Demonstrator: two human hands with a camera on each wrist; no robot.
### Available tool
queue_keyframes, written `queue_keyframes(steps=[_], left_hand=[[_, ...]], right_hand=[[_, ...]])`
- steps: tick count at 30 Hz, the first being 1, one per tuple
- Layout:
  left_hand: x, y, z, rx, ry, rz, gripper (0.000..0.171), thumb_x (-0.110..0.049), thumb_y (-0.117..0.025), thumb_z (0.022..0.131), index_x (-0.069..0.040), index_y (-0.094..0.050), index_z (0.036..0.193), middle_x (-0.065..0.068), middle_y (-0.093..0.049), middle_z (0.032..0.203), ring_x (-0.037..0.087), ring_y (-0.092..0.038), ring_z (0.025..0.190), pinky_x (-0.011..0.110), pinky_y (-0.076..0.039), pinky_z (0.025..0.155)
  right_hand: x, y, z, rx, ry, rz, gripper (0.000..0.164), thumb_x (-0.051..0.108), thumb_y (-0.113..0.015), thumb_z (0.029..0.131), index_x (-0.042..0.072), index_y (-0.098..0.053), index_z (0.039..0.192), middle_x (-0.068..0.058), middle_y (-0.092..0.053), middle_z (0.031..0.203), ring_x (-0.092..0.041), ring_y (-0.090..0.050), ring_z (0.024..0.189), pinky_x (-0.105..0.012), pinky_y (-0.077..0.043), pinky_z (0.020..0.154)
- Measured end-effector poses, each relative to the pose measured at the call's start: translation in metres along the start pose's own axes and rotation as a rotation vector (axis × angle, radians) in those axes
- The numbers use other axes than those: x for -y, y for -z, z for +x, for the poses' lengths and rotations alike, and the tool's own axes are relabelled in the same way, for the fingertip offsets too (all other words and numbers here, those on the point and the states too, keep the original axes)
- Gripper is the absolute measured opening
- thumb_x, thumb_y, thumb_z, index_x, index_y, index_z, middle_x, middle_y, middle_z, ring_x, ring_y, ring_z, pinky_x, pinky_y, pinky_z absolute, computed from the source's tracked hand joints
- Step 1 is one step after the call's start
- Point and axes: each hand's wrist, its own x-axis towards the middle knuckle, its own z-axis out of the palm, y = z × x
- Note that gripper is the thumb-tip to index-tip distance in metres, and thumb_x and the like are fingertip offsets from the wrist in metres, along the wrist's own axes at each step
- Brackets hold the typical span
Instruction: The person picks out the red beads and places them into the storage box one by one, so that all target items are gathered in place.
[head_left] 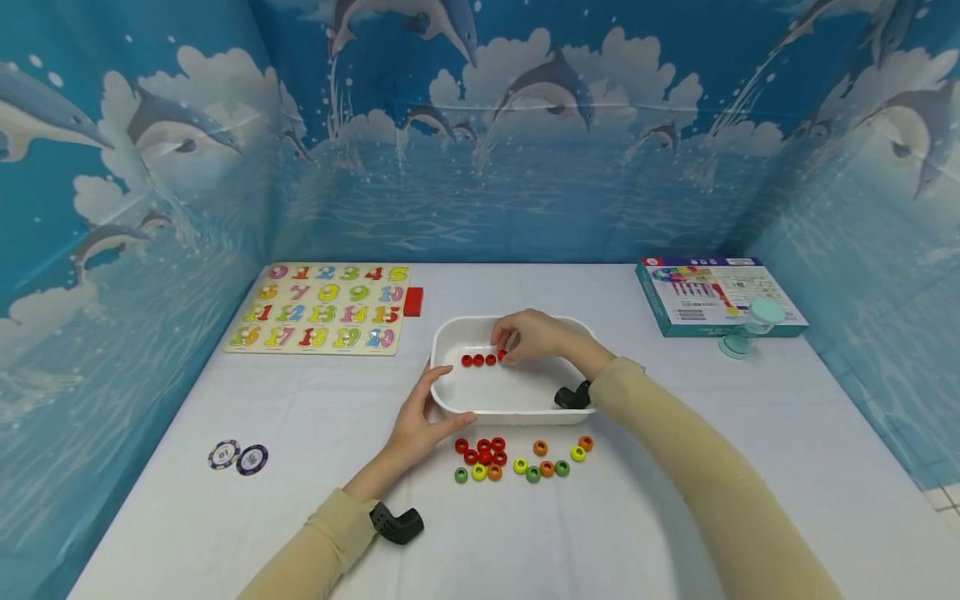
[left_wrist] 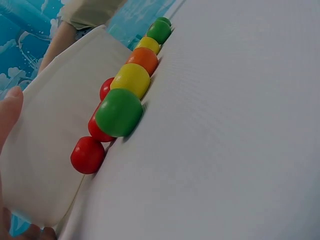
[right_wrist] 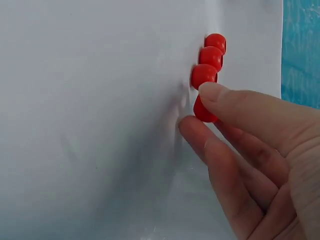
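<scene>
A white plastic tub [head_left: 517, 400] stands mid-table. My left hand [head_left: 420, 421] grips its left end, thumb by the front rim and fingers along the side. Over the tub, my right hand [head_left: 546, 335] pinches a red bead [right_wrist: 202, 111] between thumb and fingers. That bead is at the near end of a row of three red beads [right_wrist: 204, 76] on the tub floor. In front of the tub lie loose beads: several red ones [head_left: 471, 457], with yellow [head_left: 521, 467], orange [head_left: 540, 448] and green beads [head_left: 562, 468]. The left wrist view shows green beads [left_wrist: 119, 112] close to the tub wall.
A number puzzle board [head_left: 315, 310] lies at the back left, a red block [head_left: 413, 302] beside it. Two round chips [head_left: 238, 457] are at the left. A boxed game [head_left: 712, 292] and a mint-green sand timer [head_left: 752, 327] are at the back right. Dolphin-print curtains [head_left: 517, 200] surround the table.
</scene>
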Motion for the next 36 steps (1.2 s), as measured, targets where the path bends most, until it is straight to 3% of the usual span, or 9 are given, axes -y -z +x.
queue_keyframes(steps=[6, 14, 20, 24, 26, 31, 33, 36], left_hand=[[0.0, 0.0, 0.0, 0.006, -0.006, -0.007, 0.076, -0.034, -0.074, 0.072, -0.016, -0.034, 0.134, -0.006, -0.005, 0.148, 0.016, -0.014, 0.133, 0.033, -0.024, 0.103], [-0.001, -0.001, -0.001, 0.007, -0.004, 0.011, 0.077, -0.035, -0.073, 0.072, -0.016, -0.033, 0.134, -0.005, -0.005, 0.148, 0.018, -0.013, 0.133, 0.037, -0.024, 0.103], [-0.001, -0.001, -0.001, 0.001, 0.015, 0.01, 0.078, -0.037, -0.073, 0.071, -0.017, -0.033, 0.134, -0.007, -0.006, 0.148, 0.014, -0.014, 0.132, 0.035, -0.024, 0.104], [-0.002, -0.001, -0.001, 0.002, 0.02, 0.006, 0.078, -0.037, -0.073, 0.071, -0.017, -0.033, 0.134, -0.008, -0.006, 0.148, 0.013, -0.015, 0.132, 0.034, -0.023, 0.104], [-0.002, -0.001, -0.001, 0.003, 0.008, 0.002, 0.077, -0.035, -0.073, 0.072, -0.016, -0.033, 0.134, -0.007, -0.006, 0.148, 0.014, -0.015, 0.132, 0.034, -0.023, 0.104], [-0.001, 0.0, -0.001, 0.005, -0.021, -0.001, 0.075, -0.032, -0.073, 0.073, -0.016, -0.033, 0.134, -0.006, -0.007, 0.148, 0.015, -0.017, 0.132, 0.034, -0.024, 0.104], [0.0, 0.0, -0.001, 0.005, -0.03, -0.001, 0.075, -0.032, -0.073, 0.073, -0.016, -0.033, 0.134, -0.006, -0.007, 0.148, 0.015, -0.018, 0.131, 0.034, -0.025, 0.104], [-0.002, 0.0, -0.001, 0.006, -0.038, 0.008, 0.074, -0.03, -0.074, 0.073, -0.016, -0.033, 0.134, -0.003, -0.007, 0.148, 0.017, -0.019, 0.131, 0.036, -0.026, 0.104]], right_hand=[[-0.003, -0.004, 0.001, -0.006, -0.01, -0.064, 0.033, 0.014, -0.076, 0.071, 0.012, -0.06, 0.099, 0.004, -0.063, 0.083, -0.01, -0.057, 0.071, -0.025, -0.05, 0.067], [0.0, 0.004, -0.002, 0.009, -0.007, -0.056, 0.04, 0.019, -0.077, 0.069, 0.012, -0.061, 0.105, 0.002, -0.063, 0.092, -0.01, -0.058, 0.073, -0.024, -0.051, 0.066], [0.019, 0.028, -0.023, 0.016, 0.059, 0.012, 0.045, 0.028, -0.074, 0.073, 0.012, -0.059, 0.112, -0.006, -0.06, 0.106, -0.013, -0.059, 0.085, -0.029, -0.05, 0.073], [0.037, 0.031, -0.046, -0.023, 0.151, 0.047, 0.038, 0.032, -0.07, 0.076, 0.018, -0.059, 0.11, 0.0, -0.06, 0.105, -0.011, -0.059, 0.086, -0.031, -0.049, 0.068], [0.046, 0.028, -0.06, -0.052, 0.192, 0.074, 0.034, 0.032, -0.069, 0.077, 0.02, -0.059, 0.108, 0.005, -0.06, 0.103, -0.009, -0.06, 0.084, -0.029, -0.049, 0.063], [0.08, 0.01, -0.095, -0.09, 0.261, 0.153, 0.026, 0.013, -0.069, 0.078, 0.011, -0.062, 0.103, 0.002, -0.063, 0.097, -0.012, -0.06, 0.076, -0.028, -0.049, 0.056], [0.083, -0.003, -0.104, -0.08, 0.282, 0.192, 0.025, 0.009, -0.069, 0.077, 0.009, -0.062, 0.101, 0.001, -0.063, 0.096, -0.012, -0.06, 0.074, -0.028, -0.05, 0.054], [0.069, -0.029, -0.109, -0.031, 0.313, 0.26, 0.025, 0.013, -0.07, 0.077, 0.012, -0.063, 0.101, 0.002, -0.064, 0.092, -0.01, -0.06, 0.069, -0.026, -0.05, 0.05]])
